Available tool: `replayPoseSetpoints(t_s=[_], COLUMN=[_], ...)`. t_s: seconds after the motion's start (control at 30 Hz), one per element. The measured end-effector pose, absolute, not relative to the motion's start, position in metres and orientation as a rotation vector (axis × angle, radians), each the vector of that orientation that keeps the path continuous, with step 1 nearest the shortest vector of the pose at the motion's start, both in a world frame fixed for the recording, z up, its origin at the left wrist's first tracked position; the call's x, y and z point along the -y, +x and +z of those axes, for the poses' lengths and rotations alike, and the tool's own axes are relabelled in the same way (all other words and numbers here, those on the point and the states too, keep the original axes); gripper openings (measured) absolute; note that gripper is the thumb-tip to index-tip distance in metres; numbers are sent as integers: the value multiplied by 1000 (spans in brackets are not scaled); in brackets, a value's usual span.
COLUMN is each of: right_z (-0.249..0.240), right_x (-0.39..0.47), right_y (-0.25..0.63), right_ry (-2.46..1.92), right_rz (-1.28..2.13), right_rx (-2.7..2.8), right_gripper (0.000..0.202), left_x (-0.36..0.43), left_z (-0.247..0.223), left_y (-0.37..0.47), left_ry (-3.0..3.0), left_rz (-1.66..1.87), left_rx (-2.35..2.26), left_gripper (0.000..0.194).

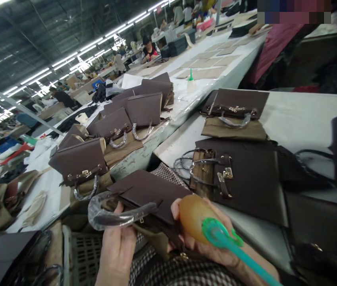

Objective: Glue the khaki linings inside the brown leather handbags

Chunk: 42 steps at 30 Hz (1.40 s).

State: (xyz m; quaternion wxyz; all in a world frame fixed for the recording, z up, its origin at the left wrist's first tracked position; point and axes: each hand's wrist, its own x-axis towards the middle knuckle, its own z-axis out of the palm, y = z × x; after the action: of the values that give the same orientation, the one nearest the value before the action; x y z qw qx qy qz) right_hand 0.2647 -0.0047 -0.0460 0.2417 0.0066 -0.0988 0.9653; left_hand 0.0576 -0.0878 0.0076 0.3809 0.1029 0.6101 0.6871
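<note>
A dark brown handbag (153,190) lies tilted across my lap, its khaki lining showing at the mouth. My left hand (117,242) is closed on the bag's near left edge, partly behind a plastic-wrapped handle (123,216). In my right hand (224,258) is a squeeze glue bottle (192,218), amber in the body, with a green cap and a long teal nozzle slanting to the lower right. The fingers of that hand wrap under the bottle and also rest against the bag's right side. Part of the bag's lower edge is hidden by the bottle.
More brown handbags (80,159) stand along the bench at left. On the right table (305,111) lie a brown bag (239,103) and a darker one (251,178). A green-tipped bottle (191,81) stands farther back. A plastic crate (86,254) is low at left; people work beyond.
</note>
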Motion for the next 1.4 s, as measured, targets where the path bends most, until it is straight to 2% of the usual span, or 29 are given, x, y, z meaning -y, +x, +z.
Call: replayPoseSetpoints(t_s=[0.13,0.27,0.4,0.47,0.53,0.6,0.77,0.87,0.93,1.03,1.13,1.3,1.4], right_z=[-39,-35,-32,-29,-28,-27,-33,-38,-40,-40,-37,-31,-28], right_x=[-8,-34,-56,-62,-64,-63,-61,-62,-63,-64,-67,-68,-64], right_y=[258,255,253,250,245,241,240,242,243,243,240,234,236], right_ry=[-198,-338,-458,-490,-517,-552,-645,-689,-724,-774,-805,-762,-661], right_rz=[2651,2596,2553,2545,2541,2532,2558,2510,2489,2497,2499,2492,2544], right_rx=[204,107,128,122,99,61,13,33,29,41,85,126,160], right_gripper=[43,33,31,34,38,42,43,36,33,27,23,25,33], left_x=[86,120,160,164,151,128,77,72,72,66,50,30,31], left_z=[12,10,13,16,16,12,2,5,7,8,8,14,39], left_y=[77,54,17,6,4,8,3,-9,-15,-20,-24,-22,-17], left_ry=[100,358,1296,2026,2675,2976,2889,2838,2870,3034,3133,3148,3167], left_rz=[1798,1487,976,1001,1068,884,242,82,130,319,556,908,1008], left_rx=[-1458,-1733,-2529,-2644,-2363,-2064,-1790,-1611,-1600,-1595,-1509,-1571,-1694], left_gripper=[45,38,36,36,36,43,62,73,70,44,30,27,26])
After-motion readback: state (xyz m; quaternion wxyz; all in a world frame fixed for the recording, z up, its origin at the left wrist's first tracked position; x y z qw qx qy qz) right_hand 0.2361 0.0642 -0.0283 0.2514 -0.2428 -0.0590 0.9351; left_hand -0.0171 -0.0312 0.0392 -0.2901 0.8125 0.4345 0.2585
